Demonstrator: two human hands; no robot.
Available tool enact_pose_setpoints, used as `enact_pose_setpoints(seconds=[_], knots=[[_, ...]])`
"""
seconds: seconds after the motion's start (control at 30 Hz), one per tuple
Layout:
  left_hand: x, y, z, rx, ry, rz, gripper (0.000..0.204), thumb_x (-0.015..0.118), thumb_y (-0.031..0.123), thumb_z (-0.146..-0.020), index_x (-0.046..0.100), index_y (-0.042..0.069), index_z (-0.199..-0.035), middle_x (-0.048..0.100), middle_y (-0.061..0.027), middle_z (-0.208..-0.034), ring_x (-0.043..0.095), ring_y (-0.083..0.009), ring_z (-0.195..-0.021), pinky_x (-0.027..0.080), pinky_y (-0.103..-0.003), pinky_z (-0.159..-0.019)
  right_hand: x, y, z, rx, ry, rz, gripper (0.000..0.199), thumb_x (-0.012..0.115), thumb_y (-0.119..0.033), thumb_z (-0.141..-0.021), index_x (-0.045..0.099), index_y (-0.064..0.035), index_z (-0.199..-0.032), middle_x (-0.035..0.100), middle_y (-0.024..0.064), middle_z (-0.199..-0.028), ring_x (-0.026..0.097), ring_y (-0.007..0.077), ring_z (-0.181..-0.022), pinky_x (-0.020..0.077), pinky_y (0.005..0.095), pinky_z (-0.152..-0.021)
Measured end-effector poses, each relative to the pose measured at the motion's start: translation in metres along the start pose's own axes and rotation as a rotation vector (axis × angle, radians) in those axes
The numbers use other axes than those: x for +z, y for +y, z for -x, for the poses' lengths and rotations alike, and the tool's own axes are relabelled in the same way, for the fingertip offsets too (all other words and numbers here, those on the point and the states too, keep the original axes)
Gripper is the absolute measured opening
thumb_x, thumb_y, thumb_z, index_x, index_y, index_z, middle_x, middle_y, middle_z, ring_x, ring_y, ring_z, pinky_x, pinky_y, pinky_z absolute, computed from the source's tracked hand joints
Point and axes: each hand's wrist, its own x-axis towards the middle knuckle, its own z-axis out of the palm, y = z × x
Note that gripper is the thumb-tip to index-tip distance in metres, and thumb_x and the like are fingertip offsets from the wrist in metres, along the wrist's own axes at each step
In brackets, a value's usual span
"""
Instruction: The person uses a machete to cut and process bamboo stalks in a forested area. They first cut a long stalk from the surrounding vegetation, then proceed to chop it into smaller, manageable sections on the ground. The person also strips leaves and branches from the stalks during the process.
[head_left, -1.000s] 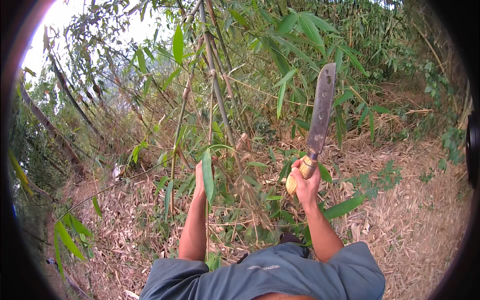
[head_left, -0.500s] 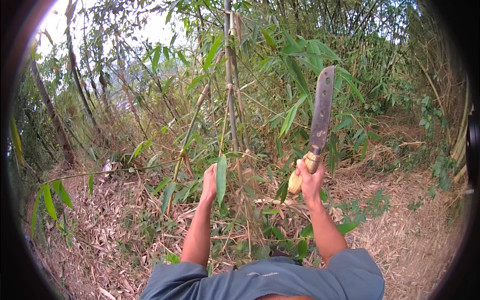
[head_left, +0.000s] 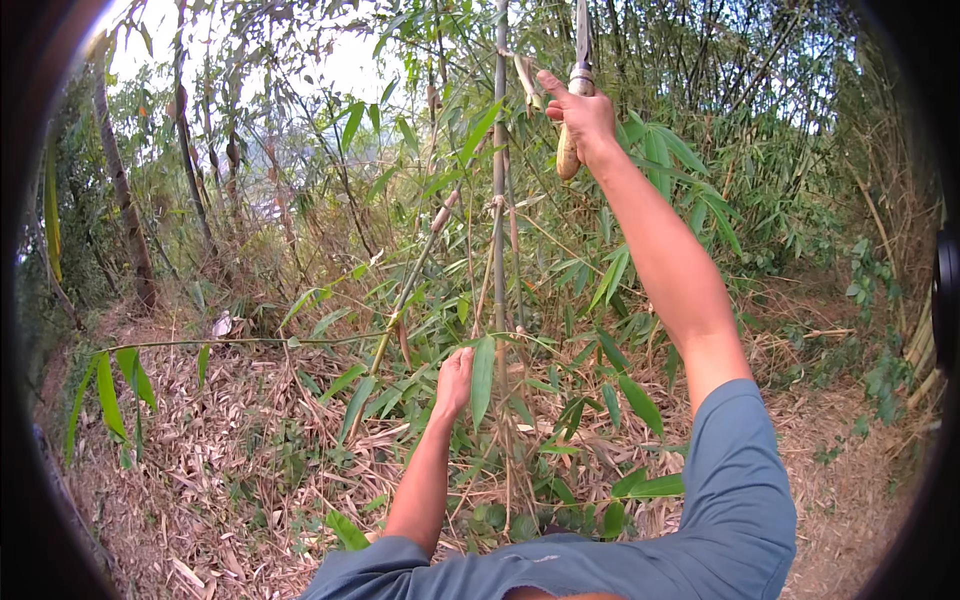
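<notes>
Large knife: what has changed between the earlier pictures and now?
The right hand has raised the knife, so its blade now runs out of the top of the picture; it still grips the handle. The left hand stays low beside a broad leaf.

Upright bamboo stalk (head_left: pixel 500 150) blocks upper center, between left hand (head_left: pixel 455 382) and right hand (head_left: pixel 587 118). Thin leafy branch (head_left: pixel 240 342) crosses mid-left. Open room over leaf litter (head_left: pixel 850 480), lower right.

Outdoor grove (head_left: pixel 780 150): bamboo stems (head_left: pixel 499 150), leaf litter (head_left: pixel 225 470).
</notes>
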Motion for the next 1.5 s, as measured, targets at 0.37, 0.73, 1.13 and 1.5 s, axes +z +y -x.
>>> enact_pose_setpoints(seconds=[0.37,0.73,1.13,1.5], knots=[[0.006,0.001,-0.006,-0.048,-0.035,-0.014,0.043,0.043,0.035,-0.104,0.060,-0.004,-0.100,0.054,-0.0060,-0.073,0.047,-0.0126,-0.070,0.043,-0.033,-0.069,0.040,0.020,0.005,0.213,-0.221,-0.168,0.025,0.079,-0.006,-0.073,0.066,0.0123,-0.085,0.066,0.0133,-0.075,0.058,0.0164,-0.052,0.0501,0.0293,-0.045],[0.020,-0.042,-0.008,-0.136,-0.148,0.001,0.038,0.041,0.027,-0.105,0.063,-0.004,-0.101,0.059,-0.0029,-0.078,0.049,-0.0093,-0.071,0.044,-0.029,-0.066,0.022,0.161,0.067,0.312,-0.108,-0.299,0.022,0.075,-0.013,-0.076,0.063,0.0014,-0.087,0.059,0.0053,-0.066,0.056,0.0133,-0.051,0.0478,0.0297,-0.046],[0.084,-0.056,0.045,-0.356,-0.286,0.279,0.034,0.053,0.037,-0.101,0.062,0.006,-0.111,0.046,0.0048,-0.066,0.038,-0.0059,-0.051,0.029,-0.024,-0.048,-0.010,0.219,0.151,0.388,-0.067,-0.536,0.029,0.080,-0.009,-0.073,0.059,-0.0066,-0.093,0.061,0.0017,-0.078,0.058,0.0124,-0.067,0.0481,0.0296,-0.062],[0.040,0.076,-0.046,-0.362,-0.489,-0.466,0.033,0.047,0.013,-0.093,0.066,-0.004,-0.114,0.072,-0.0155,-0.087,0.070,-0.0167,-0.074,0.056,-0.030,-0.065,-0.052,0.213,0.178,0.408,-0.014,-0.661,0.025,0.079,-0.009,-0.073,0.060,-0.0067,-0.088,0.061,0.0010,-0.070,0.056,0.0111,-0.052,0.0456,0.0273,-0.048]])
